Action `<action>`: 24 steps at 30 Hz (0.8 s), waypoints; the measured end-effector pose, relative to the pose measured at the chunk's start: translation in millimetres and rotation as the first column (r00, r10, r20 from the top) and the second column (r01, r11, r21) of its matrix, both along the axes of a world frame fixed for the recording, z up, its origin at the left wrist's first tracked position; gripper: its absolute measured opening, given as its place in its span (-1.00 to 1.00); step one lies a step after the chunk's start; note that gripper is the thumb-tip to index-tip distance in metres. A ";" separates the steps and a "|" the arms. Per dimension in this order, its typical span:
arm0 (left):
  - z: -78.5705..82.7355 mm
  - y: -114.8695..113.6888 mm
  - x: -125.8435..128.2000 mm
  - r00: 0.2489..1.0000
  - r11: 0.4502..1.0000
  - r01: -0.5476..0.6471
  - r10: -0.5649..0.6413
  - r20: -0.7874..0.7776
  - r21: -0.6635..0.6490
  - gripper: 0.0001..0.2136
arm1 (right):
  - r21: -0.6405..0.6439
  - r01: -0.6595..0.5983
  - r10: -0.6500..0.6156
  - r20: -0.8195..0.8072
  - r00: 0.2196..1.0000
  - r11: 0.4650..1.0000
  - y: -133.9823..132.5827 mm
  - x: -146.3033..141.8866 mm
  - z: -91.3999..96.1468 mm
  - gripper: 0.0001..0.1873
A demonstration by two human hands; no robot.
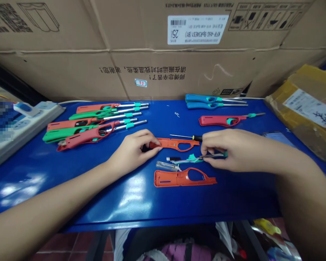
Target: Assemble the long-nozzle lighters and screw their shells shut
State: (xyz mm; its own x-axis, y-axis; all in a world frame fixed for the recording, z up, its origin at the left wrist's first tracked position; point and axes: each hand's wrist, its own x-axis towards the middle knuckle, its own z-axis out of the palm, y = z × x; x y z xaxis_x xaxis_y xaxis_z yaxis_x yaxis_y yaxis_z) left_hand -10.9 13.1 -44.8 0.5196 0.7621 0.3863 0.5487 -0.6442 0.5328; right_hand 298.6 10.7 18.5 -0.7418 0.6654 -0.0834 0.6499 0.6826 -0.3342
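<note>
My left hand (141,145) pinches the left end of an orange lighter half-shell (170,144) that lies on the blue table (103,195). Between the fingers of my right hand (217,148) is the metal tube (212,156) of a lighter, with a teal trigger (192,157), thin wires and a black igniter part (175,158) lying to its left. Below these rests a clear fuel tank (167,166). Nearest to me is a second orange half-shell (183,178), its hollow side up. A screwdriver (186,136) with a yellow and black handle lies behind my right fingers, which partly cover it.
Several red, orange and green lighters (97,125) lie at the left. Two blue lighters (216,101) and a red lighter (222,120) are at the back right. A power strip (24,119), a taped carton (304,108) and a phone (279,139) stand or lie near the sides. A large cardboard box (84,69) forms the back.
</note>
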 end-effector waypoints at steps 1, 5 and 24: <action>-0.6 0.4 0.6 1.000 1.000 -0.006 0.006 0.013 0.000 -0.92 | -0.009 0.008 -0.008 0.022 1.000 1.000 0.4 -0.6 -1.2 -0.95; -3.4 2.1 2.0 0.999 1.000 -0.023 0.023 0.041 0.008 -0.93 | 0.032 0.085 -0.087 0.077 0.993 0.996 4.8 -3.2 -8.7 -0.88; -4.1 -0.2 4.9 0.997 0.999 0.026 -0.024 0.076 -0.019 -0.93 | 0.276 0.290 -0.330 0.111 0.937 0.916 9.3 -9.6 -9.8 -0.85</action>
